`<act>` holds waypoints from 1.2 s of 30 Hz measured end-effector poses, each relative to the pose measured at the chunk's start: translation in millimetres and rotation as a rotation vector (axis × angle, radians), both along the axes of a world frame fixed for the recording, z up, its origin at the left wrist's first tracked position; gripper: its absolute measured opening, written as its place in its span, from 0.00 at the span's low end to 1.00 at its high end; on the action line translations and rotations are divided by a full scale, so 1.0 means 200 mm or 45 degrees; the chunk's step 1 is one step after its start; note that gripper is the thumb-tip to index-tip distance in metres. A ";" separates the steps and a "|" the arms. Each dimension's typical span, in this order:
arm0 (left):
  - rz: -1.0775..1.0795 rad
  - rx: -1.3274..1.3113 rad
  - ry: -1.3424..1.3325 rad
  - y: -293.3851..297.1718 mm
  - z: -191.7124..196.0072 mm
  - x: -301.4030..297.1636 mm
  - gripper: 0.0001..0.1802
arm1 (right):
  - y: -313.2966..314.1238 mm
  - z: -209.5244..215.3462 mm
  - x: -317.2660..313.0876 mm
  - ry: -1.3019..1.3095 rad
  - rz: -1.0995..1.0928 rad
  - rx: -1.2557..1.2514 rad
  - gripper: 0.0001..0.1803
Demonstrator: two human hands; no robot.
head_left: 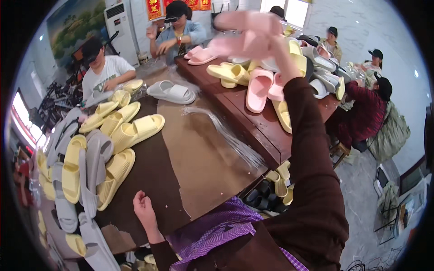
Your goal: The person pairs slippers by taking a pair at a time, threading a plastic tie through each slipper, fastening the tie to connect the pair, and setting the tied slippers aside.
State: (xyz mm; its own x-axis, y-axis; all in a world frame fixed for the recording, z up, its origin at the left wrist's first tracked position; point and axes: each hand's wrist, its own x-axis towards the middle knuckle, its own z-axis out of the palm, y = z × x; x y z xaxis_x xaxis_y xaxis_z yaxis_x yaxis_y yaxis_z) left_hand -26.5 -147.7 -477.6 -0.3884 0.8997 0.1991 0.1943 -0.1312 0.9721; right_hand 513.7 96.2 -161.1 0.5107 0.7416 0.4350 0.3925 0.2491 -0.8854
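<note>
Right hand (276, 43) is way up and out over the far table, arm fully stretched, fingers closed around a pair of pink slippers (246, 34) — they're blurry, so I can't tell exactly how the fingers wrap them, but the slippers are clearly off the table and held above the mixed slipper pile (289, 67) (pink, yellow, grey and white ones all jumbled on the brown table (253, 122)).

Left hand (143, 208) holds nothing — it's resting on the near dark tabletop (153, 171), fingers loosely curled, half open. Just to its left sits the stack of yellow and grey slippers (97, 158), near but not touching. A bundle of clear plastic strips (226, 133) lies between the two tables. Other people sit around the far side with slippers of their own.
</note>
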 end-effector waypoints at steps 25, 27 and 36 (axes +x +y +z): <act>1.817 -0.549 1.370 -0.97 0.35 -0.92 0.26 | -0.91 -1.01 -1.41 -0.821 2.042 -0.443 0.18; 1.689 -0.450 0.868 -1.28 0.05 -1.28 0.26 | -0.89 -1.04 -1.42 -0.759 2.027 -0.520 0.17; 1.085 0.322 -1.105 -1.34 -0.01 -1.07 0.27 | -0.83 -1.16 -1.44 -0.571 2.003 -0.608 0.16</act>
